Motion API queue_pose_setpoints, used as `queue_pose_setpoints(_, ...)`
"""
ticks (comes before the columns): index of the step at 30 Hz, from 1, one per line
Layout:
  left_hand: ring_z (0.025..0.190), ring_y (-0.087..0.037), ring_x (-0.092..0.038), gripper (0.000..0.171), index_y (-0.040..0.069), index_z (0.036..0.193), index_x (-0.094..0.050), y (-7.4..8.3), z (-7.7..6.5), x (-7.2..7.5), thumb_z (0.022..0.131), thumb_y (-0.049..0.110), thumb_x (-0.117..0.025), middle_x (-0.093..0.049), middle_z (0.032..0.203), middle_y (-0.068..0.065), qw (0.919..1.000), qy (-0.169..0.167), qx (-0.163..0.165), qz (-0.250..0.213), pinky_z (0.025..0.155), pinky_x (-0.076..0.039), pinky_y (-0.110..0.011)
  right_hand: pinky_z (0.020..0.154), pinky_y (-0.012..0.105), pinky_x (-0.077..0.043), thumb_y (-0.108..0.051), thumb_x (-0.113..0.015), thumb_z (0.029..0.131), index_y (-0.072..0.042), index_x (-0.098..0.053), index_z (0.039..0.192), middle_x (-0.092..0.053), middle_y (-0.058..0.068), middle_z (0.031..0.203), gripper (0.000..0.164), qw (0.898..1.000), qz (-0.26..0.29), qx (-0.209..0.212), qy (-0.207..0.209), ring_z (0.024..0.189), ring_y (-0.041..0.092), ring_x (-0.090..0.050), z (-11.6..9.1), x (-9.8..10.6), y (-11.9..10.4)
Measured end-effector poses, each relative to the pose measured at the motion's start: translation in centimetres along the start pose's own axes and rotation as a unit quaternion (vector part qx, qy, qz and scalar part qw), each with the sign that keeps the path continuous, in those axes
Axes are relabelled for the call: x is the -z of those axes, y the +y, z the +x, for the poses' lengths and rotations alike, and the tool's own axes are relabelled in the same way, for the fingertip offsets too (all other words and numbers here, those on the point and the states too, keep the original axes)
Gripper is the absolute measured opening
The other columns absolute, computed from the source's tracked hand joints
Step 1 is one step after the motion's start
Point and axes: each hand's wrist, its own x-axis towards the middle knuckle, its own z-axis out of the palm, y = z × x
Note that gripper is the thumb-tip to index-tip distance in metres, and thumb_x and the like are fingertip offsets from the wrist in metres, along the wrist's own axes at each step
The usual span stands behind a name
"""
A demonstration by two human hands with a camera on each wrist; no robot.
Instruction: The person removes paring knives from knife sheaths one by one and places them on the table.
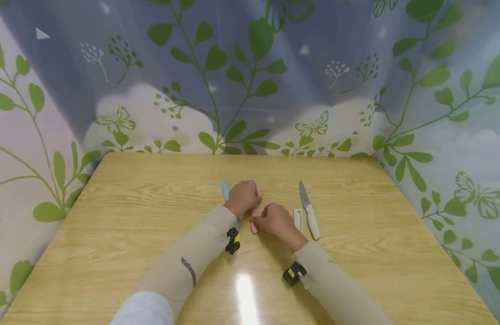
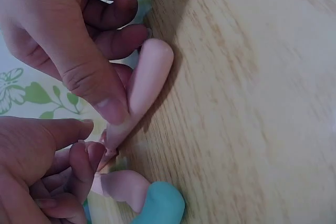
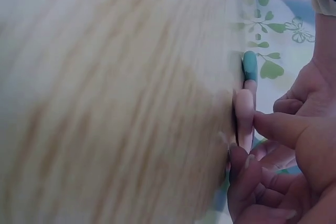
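Observation:
A slim pink knife (image 1: 254, 227) lies lengthwise in front of me, its rounded handle toward me and its blade not showing. My right hand (image 1: 277, 221) pinches the handle, thumb laid along it in the left wrist view. Over the farther part, my left hand (image 1: 243, 197) has its fingers curled round the pink knife and hides much of it. Under and beside the left hand lies a blue-handled utensil (image 1: 225, 188), its middle covered. In the left wrist view its rounded teal end (image 2: 163, 203) joins a pinkish section.
Right of my right hand lie a white slotted sheath (image 1: 298, 218) and a white-handled knife (image 1: 312, 222), its bare blade pointing away. The wooden table (image 1: 152, 189) meets a leaf-patterned curtain (image 1: 185, 113) at the back and sides.

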Motion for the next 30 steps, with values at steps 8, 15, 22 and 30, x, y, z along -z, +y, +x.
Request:
queue_pose_setpoints(8, 0.052, -0.015, -0.057, 0.019, 0.01, 0.068, -0.067, 0.0, 0.0, 0.2, 0.086, 0.017, -0.069, -0.065, 0.058, 0.001, 0.9998, 0.007, 0.004, -0.018, 0.048, -0.046, -0.028, 0.037, 0.023, -0.018, -0.019, -0.062, 0.074, -0.015, -0.052, 0.044, -0.032, -0.006, 0.041, 0.033, 0.999, 0.029, -0.01, -0.016, 0.038, 0.009, -0.027, 0.1, 0.2, -0.5)
queue_pose_setpoints(15, 0.044, -0.013, -0.054, 0.022, 0.009, 0.065, -0.067, 0.0, -0.3, 0.1, 0.087, 0.015, -0.067, -0.063, 0.053, 0.0, 0.9992, -0.003, 0.007, -0.04, 0.041, -0.039, -0.023, 0.039, 0.024, -0.024, -0.024, -0.059, 0.077, -0.012, -0.062, 0.048, -0.04, -0.004, 0.042, 0.031, 0.998, 0.057, -0.016, -0.023, 0.04, 0.012, -0.033, -0.1, -0.2, -0.3)
queue_pose_setpoints(22, 0.044, -0.011, -0.05, 0.025, 0.007, 0.065, -0.07, -0.2, -0.3, 0.3, 0.088, 0.017, -0.067, -0.062, 0.054, 0.0, 0.9993, -0.002, 0.0, -0.037, 0.04, -0.036, -0.022, 0.038, 0.023, -0.021, -0.022, -0.059, 0.078, -0.011, -0.064, 0.049, -0.038, -0.006, 0.04, 0.032, 0.998, 0.064, -0.013, -0.018, 0.039, 0.01, -0.03, -0.1, -0.5, 0.0)
queue_pose_setpoints(30, 0.045, -0.013, -0.051, 0.022, 0.007, 0.068, -0.068, -0.2, -0.6, 0.4, 0.088, 0.015, -0.067, -0.064, 0.057, -0.002, 0.9982, 0.002, -0.008, -0.059, 0.045, -0.04, -0.022, 0.037, 0.022, -0.022, -0.018, -0.059, 0.081, -0.009, -0.064, 0.05, -0.038, -0.006, 0.038, 0.032, 0.996, 0.09, 0.01, -0.008, 0.037, 0.008, -0.028, -0.3, -0.7, 0.4)
